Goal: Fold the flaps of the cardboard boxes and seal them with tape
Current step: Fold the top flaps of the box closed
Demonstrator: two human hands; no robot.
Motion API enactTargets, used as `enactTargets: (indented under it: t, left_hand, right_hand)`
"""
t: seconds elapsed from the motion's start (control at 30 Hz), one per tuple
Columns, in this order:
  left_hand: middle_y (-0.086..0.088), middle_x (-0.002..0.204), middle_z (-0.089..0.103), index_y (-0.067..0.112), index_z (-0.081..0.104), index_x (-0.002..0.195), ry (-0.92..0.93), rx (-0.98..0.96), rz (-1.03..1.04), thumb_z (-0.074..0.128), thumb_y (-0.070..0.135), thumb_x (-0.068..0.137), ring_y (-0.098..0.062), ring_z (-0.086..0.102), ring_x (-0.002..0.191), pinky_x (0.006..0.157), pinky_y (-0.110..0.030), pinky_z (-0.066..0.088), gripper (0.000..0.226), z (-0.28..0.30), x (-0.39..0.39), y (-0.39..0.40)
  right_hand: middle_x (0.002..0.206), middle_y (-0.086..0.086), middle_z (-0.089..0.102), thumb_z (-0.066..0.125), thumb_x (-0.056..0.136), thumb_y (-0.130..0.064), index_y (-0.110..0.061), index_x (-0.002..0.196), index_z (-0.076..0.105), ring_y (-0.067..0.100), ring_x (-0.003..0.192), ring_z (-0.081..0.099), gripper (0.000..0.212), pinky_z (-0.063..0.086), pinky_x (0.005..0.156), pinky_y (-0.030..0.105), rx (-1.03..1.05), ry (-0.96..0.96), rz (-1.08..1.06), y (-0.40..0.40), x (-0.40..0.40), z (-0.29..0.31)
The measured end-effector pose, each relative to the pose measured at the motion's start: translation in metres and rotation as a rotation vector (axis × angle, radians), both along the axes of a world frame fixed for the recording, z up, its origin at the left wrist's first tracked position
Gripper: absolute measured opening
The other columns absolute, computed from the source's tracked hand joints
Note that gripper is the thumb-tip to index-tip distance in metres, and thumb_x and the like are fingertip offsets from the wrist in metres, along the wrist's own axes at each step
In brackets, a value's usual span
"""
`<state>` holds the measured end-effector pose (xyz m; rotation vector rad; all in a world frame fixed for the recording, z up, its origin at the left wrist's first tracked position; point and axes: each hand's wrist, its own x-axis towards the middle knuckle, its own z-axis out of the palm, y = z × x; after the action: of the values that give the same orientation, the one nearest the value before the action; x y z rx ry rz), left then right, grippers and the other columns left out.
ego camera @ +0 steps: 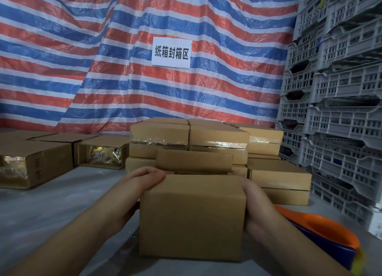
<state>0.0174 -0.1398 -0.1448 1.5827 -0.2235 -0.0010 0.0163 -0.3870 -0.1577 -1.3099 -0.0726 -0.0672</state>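
1. A cardboard box [192,217] stands on the table [51,203] at 6 o'clock, close to the camera, its plain front panel facing the viewer.
2. The far flap [194,161] stands upright at the back of the box; the near top panel lies folded flat.
3. The left hand [142,182] grips the box at its upper left corner – fingers curled over the top edge at 9 o'clock of the box.
4. The right hand [254,203] presses flat against the right side at 3 o'clock, fingers fairly straight along the panel; whether any fingertips hook over the far edge cannot be told.
5. Behind the box, at 12 to 1 o'clock, a stack of sealed boxes [190,137] shows shiny tape across its seams.
6. At 9 o'clock two open boxes [41,160] lie on their sides, with shiny packets visible inside.
7. At 4 o'clock an orange and blue tub [330,232] sits just beside the right forearm.
8. Grey crates [341,89] are stacked at 2 to 3 o'clock – a striped tarp [103,58] with a white sign [171,52] hangs behind.
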Motion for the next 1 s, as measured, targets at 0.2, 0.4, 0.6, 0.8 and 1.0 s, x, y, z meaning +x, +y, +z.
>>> enactTargets:
  t: [0.2, 0.4, 0.6, 0.8, 1.0]
  left_hand:
    - [-0.007, 0.089, 0.068, 0.023, 0.072, 0.085, 0.039, -0.045, 0.066, 0.069, 0.021, 0.085, -0.023, 0.056, 0.076, 0.065, -0.033, 0.04, 0.004, -0.002, -0.002, -0.002]
    - [0.017, 0.136, 0.048, 0.037, 0.044, 0.135, -0.111, -0.159, 0.093, 0.067, 0.009, 0.087, -0.013, 0.047, 0.127, 0.107, -0.04, 0.041, 0.06, -0.001, -0.004, -0.007]
    - [0.021, 0.123, 0.053, 0.048, 0.035, 0.139, -0.193, -0.047, 0.098, 0.071, 0.014, 0.085, -0.006, 0.049, 0.122, 0.087, -0.024, 0.043, 0.074, 0.0, -0.001, -0.002]
    - [0.016, 0.102, 0.068, 0.046, 0.073, 0.101, -0.284, 0.139, 0.193, 0.071, 0.024, 0.086, 0.003, 0.06, 0.094, 0.08, -0.025, 0.046, 0.027, 0.002, -0.005, -0.001]
    - [0.02, 0.093, 0.07, 0.031, 0.078, 0.083, -0.369, 0.226, 0.267, 0.066, 0.019, 0.09, 0.017, 0.058, 0.083, 0.069, -0.005, 0.039, 0.018, 0.001, -0.001, -0.004]
  right_hand:
    - [0.102, 0.014, 0.076, 0.068, 0.074, -0.053, -0.022, 0.105, 0.073, 0.031, 0.09, 0.075, 0.045, 0.054, 0.079, 0.042, 0.078, -0.009, 0.091, -0.001, -0.003, 0.003]
    - [0.087, 0.007, 0.078, 0.075, 0.064, -0.027, -0.037, 0.094, 0.068, 0.025, 0.075, 0.076, 0.032, 0.058, 0.054, 0.031, -0.005, -0.035, 0.106, -0.007, -0.002, 0.007]
    - [0.114, -0.006, 0.071, 0.083, 0.068, -0.019, -0.045, 0.129, 0.06, 0.022, 0.103, 0.07, 0.07, 0.056, 0.074, 0.029, -0.102, -0.207, 0.062, -0.011, 0.001, 0.008]
    - [0.11, -0.007, 0.073, 0.078, 0.067, -0.033, -0.027, 0.096, 0.078, 0.021, 0.106, 0.067, 0.03, 0.051, 0.08, 0.031, -0.228, -0.25, -0.053, -0.013, 0.003, 0.006]
    - [0.102, 0.0, 0.075, 0.08, 0.064, -0.036, -0.024, 0.087, 0.08, 0.024, 0.102, 0.067, 0.027, 0.05, 0.084, 0.036, -0.257, -0.185, -0.085, -0.013, 0.007, 0.003]
